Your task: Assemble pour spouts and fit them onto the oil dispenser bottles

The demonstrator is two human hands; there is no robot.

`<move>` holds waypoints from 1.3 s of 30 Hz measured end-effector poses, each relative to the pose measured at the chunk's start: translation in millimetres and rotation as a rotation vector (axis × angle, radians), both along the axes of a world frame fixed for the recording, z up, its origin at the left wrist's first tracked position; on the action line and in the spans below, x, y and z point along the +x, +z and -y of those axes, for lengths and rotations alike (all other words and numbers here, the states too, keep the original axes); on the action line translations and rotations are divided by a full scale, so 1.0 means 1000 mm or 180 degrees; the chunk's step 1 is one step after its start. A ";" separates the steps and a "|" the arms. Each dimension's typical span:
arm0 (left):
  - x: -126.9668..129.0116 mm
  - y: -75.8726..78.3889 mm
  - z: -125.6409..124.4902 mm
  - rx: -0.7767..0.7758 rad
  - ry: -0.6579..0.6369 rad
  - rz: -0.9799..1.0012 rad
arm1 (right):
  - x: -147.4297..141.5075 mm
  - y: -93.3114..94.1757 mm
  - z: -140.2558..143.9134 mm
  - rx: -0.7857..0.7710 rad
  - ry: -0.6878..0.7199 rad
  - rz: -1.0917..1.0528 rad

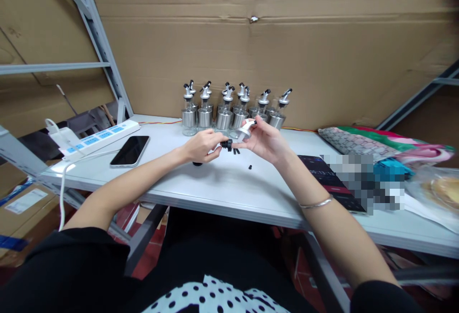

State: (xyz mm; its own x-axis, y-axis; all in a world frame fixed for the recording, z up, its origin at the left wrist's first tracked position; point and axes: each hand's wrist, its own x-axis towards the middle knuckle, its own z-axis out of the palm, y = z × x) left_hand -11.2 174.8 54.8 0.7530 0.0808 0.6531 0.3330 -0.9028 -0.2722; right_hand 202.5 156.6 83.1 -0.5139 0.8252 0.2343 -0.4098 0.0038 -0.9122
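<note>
At frame centre, left hand point(202, 146) clamps its fingers point(216, 137) on a black stopper point(227, 145); right hand point(268, 142), half-curled, holds a silver pourer point(244, 132), apparently to steady both.

**Head-worn view over a white tabletop point(215, 186)**

The single view faces forward and down from close range: left hand point(203, 145) and right hand point(266, 140) near dial centre, cardboard backdrop point(272, 59) towards 12 o'clock, polka-dot fabric point(215, 298) at 6.

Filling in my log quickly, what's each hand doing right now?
Left hand: closed, holding a black ribbed piece.
Right hand: closed on a silver pourer top.
</note>
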 end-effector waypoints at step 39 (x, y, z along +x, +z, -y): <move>0.004 -0.002 0.005 -0.0036 0.0151 0.0243 | 0.001 -0.005 -0.009 0.0365 -0.0206 0.0251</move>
